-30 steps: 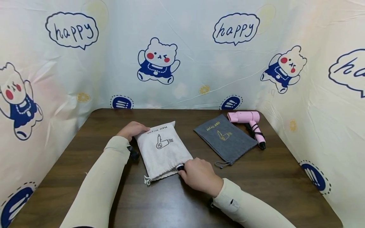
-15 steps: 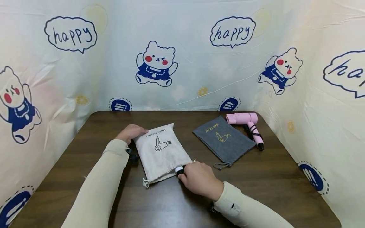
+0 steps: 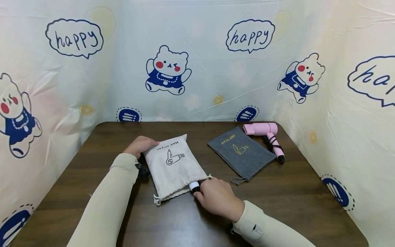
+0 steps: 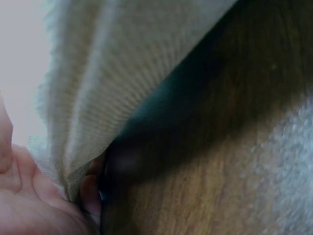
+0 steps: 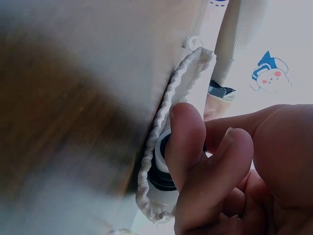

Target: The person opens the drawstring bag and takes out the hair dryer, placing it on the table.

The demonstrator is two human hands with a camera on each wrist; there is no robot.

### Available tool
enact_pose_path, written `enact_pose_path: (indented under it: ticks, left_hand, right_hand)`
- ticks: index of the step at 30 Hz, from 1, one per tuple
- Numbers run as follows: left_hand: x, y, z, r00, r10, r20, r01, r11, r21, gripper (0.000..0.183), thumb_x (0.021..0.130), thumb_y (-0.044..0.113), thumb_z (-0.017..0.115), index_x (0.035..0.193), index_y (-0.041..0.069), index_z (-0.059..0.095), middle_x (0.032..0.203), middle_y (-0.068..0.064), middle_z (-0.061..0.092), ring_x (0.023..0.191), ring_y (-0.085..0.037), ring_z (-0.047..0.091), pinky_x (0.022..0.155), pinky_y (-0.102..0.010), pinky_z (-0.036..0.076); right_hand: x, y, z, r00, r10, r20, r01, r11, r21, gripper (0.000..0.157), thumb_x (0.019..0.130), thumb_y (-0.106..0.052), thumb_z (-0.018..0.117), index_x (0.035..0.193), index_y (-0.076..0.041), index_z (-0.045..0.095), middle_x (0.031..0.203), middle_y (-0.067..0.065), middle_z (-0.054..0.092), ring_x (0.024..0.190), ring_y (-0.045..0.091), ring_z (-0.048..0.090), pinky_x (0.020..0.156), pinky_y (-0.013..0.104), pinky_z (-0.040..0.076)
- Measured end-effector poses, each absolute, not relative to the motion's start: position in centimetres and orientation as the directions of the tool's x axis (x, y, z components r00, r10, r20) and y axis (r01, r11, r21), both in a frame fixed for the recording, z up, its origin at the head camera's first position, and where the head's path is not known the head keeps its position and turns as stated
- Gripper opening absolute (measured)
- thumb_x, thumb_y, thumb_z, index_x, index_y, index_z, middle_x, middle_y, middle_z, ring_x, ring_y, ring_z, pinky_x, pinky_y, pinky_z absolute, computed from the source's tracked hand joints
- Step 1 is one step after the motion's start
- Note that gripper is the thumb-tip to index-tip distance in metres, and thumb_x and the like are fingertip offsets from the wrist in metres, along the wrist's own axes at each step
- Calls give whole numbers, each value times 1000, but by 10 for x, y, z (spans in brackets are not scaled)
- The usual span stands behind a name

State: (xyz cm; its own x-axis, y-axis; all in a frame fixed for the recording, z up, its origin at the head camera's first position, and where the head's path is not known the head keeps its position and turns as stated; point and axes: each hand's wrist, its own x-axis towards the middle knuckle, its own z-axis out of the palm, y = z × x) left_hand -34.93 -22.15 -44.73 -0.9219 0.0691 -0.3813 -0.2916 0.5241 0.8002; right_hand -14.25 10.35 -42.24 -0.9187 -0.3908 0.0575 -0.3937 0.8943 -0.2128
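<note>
A pale drawstring bag (image 3: 177, 171), printed "Hair Dryer" with a line drawing, lies flat on the brown table. My left hand (image 3: 140, 145) pinches its far left corner; in the left wrist view the cloth (image 4: 112, 73) runs between thumb and fingers. At the mouth nearest me, my right hand (image 3: 218, 197) grips the black end of a white hair dryer handle (image 3: 193, 185). The rest of that dryer is hidden inside the bag. In the right wrist view the gathered rim (image 5: 145, 166) stands open around the handle, with black coils (image 5: 160, 180) beside it.
Right of the pale bag lies a flat grey drawstring bag (image 3: 242, 151) with yellow print. A pink hair dryer (image 3: 260, 129), its cord wound on the handle, lies behind it near the table's back right corner. Printed cloth (image 3: 197, 68) hangs around the table (image 3: 166, 226).
The right hand has drawn back slightly toward me and right, and more of the white handle shows at the bag's mouth. The left hand keeps its hold on the corner.
</note>
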Motion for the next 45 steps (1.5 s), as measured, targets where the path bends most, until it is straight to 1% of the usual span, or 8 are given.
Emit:
enact_pose_path:
  ticks: [3, 8, 17, 23, 27, 33, 38, 45]
  left_hand:
    - [-349, -222, -448, -922, 71, -382, -294, 514, 806, 53, 100, 35, 66, 138, -1, 62, 147, -21, 52, 130, -34, 49, 116, -53, 38]
    - [-350, -222, -450, -921, 73, -382, -299, 496, 815, 53, 99, 36, 68, 137, 0, 62, 144, -20, 53, 127, -32, 50, 115, -52, 38]
    - [-350, -223, -451, -920, 80, -385, -301, 488, 819, 54, 99, 36, 68, 138, -1, 61, 146, -20, 51, 131, -33, 48, 117, -54, 36]
    - [-351, -225, -451, -917, 86, -389, -298, 500, 813, 50, 99, 37, 67, 134, 1, 65, 142, -18, 54, 126, -31, 51, 113, -51, 40]
    - [-353, -226, -452, -918, 91, -387, -294, 500, 815, 51, 99, 37, 67, 134, 1, 64, 143, -18, 53, 127, -31, 51, 113, -50, 40]
    - [-356, -226, -453, -916, 99, -388, -288, 510, 811, 56, 99, 39, 66, 140, 1, 60, 149, -20, 50, 131, -32, 48, 116, -52, 38]
    - [-356, -226, -452, -906, 84, -415, -319, 511, 798, 59, 98, 40, 68, 142, 3, 59, 152, -19, 47, 133, -33, 46, 118, -54, 36]
    - [-355, -224, -449, -910, 80, -406, -308, 525, 794, 54, 99, 39, 66, 138, 2, 61, 143, -19, 53, 124, -32, 51, 111, -49, 42]
  right_hand:
    - [-141, 104, -422, -920, -388, 54, -390, 894, -221, 53, 95, -42, 70, 50, -25, 47, 51, -9, 45, 49, 11, 46, 42, 35, 34]
    - [-138, 104, -423, -917, -393, 74, -399, 891, -218, 52, 94, -41, 71, 50, -26, 47, 52, -9, 46, 51, 11, 48, 42, 35, 34]
    - [-132, 104, -422, -920, -388, 50, -389, 895, -216, 52, 94, -43, 71, 51, -26, 48, 54, -9, 46, 49, 11, 46, 43, 35, 34]
    - [-128, 105, -420, -920, -390, 52, -391, 891, -232, 52, 94, -41, 72, 51, -26, 48, 51, -10, 45, 48, 10, 45, 42, 34, 33]
    - [-127, 107, -419, -920, -388, 47, -388, 889, -246, 53, 95, -41, 71, 51, -26, 47, 49, -10, 44, 47, 9, 43, 41, 34, 33]
    - [-126, 110, -420, -919, -391, 44, -389, 888, -247, 54, 96, -41, 71, 50, -25, 46, 49, -10, 43, 46, 8, 42, 40, 33, 32]
    - [-122, 113, -420, -917, -395, 46, -394, 886, -246, 54, 95, -41, 71, 51, -26, 46, 50, -11, 42, 46, 8, 41, 40, 33, 32]
    - [-119, 115, -421, -915, -400, 53, -400, 883, -247, 54, 96, -40, 70, 51, -25, 44, 47, -12, 39, 44, 8, 39, 40, 32, 31]
